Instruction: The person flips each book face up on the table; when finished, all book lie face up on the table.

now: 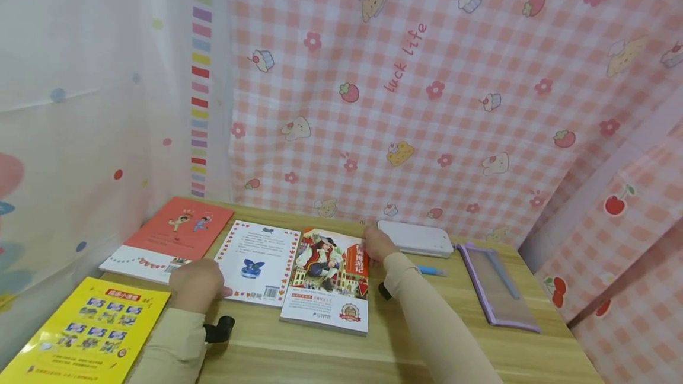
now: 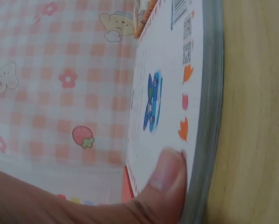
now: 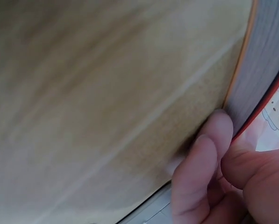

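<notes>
My left hand (image 1: pixel 197 284) is at the lower left corner of a white book (image 1: pixel 256 262) with a blue butterfly-like picture and a leaf border. In the left wrist view, the thumb (image 2: pixel 169 175) presses on its cover; the other fingers are hidden. Beside it lies a storybook (image 1: pixel 325 280) with a costumed figure and a red title panel. At its upper right edge my right hand (image 1: pixel 380 245) pinches the corner, fingers curled. The right wrist view shows fingertips (image 3: pixel 218 126) against the page edges (image 3: pixel 258 70). Both books lie flat, side by side.
A red book (image 1: pixel 184 230) and a yellow book (image 1: pixel 91 330) lie at the left of the wooden table (image 1: pixel 299 354). Right of the storybook are a white case (image 1: pixel 416 238), a blue pen (image 1: pixel 431 271) and a purple-edged zip pouch (image 1: pixel 493 289). A checked curtain (image 1: pixel 405 117) hangs behind.
</notes>
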The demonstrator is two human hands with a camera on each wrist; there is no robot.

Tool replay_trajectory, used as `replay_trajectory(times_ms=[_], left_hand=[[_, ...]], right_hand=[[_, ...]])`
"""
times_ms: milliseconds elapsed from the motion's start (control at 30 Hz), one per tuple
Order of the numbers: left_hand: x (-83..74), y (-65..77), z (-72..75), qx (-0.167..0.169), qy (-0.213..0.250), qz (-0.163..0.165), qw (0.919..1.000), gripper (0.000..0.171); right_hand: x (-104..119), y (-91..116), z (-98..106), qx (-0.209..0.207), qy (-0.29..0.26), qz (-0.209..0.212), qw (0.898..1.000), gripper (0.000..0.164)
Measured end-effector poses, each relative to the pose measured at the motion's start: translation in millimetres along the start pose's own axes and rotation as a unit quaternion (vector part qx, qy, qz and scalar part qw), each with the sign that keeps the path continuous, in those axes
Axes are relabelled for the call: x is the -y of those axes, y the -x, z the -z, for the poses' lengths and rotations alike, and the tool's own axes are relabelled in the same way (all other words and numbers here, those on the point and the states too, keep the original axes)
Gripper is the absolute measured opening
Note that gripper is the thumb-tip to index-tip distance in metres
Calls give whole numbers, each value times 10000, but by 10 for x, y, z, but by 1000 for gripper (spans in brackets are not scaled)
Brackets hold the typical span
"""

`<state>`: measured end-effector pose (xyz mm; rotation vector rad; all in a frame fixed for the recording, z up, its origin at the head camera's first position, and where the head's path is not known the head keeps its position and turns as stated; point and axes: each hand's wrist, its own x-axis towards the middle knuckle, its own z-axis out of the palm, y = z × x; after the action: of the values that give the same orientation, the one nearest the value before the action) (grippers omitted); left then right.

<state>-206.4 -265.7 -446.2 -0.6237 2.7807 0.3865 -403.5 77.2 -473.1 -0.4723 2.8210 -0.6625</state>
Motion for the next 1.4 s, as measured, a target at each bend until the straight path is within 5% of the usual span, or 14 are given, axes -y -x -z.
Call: replay_trajectory(times_ms=[400,600,800,967,1133,1400], left_hand=[[143,-94,54,597,44,-163,9981,83],[252,-47,117,851,354,-811,9924,61],[434,-50,143,1362,1774,-1119,9682,38],[547,-77,156,1418,2230,-1247,9564,35],[607,-115,160,1655,2847,-1464,9328,25],[662,-179,171,1681,3464,-1627,9085,29]], right_hand=[[22,16,39,195,263,86,9994,13],[9,11,20,237,227,-9,9995,11],[9,-11,12,251,216,-141,9994,10],[-4,-14,2,234,88,-158,9996,9],[-9,7,5,257,-130,-144,9995,8],[-18,7,12,254,-207,-152,9993,7]])
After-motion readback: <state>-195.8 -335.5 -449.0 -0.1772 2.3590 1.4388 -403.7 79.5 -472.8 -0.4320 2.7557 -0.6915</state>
